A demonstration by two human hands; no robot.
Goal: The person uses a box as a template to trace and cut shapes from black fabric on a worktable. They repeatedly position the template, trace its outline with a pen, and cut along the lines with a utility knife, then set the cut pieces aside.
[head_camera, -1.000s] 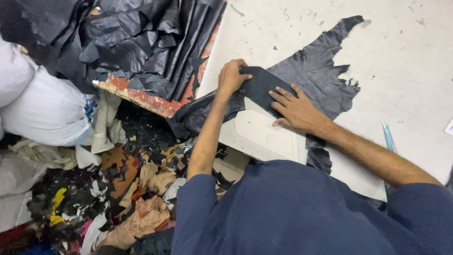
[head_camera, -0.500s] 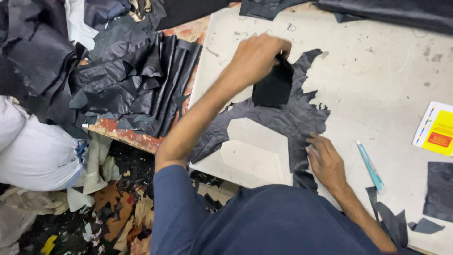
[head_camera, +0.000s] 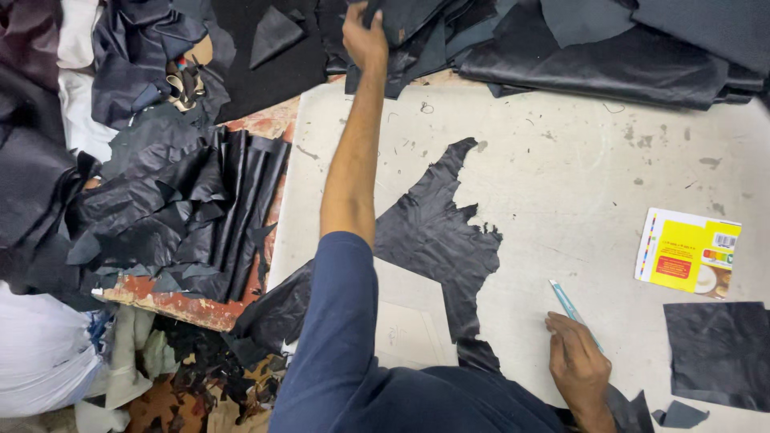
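My left hand (head_camera: 363, 38) is stretched to the far edge of the white table (head_camera: 561, 184) and grips a dark leather piece (head_camera: 405, 18) at the pile of black leather (head_camera: 609, 48) there. A large, ragged black leather scrap (head_camera: 437, 232) lies flat in the middle of the table, under my left arm. My right hand (head_camera: 576, 361) rests near the table's front edge, fingers loosely curled, holding nothing. Its fingertips touch the lower end of a light blue pen (head_camera: 571, 309).
A yellow and white card (head_camera: 688, 252) lies at the right, with a cut black leather piece (head_camera: 719, 353) below it. Folded black leather (head_camera: 200, 208) covers a worn red bench at left. Scraps litter the floor (head_camera: 192, 377). A white bundle (head_camera: 40, 353) sits at bottom left.
My left hand lifted the small dark piece off the ragged scrap and carried it to the far pile. My right hand slid off the scrap toward the pen.
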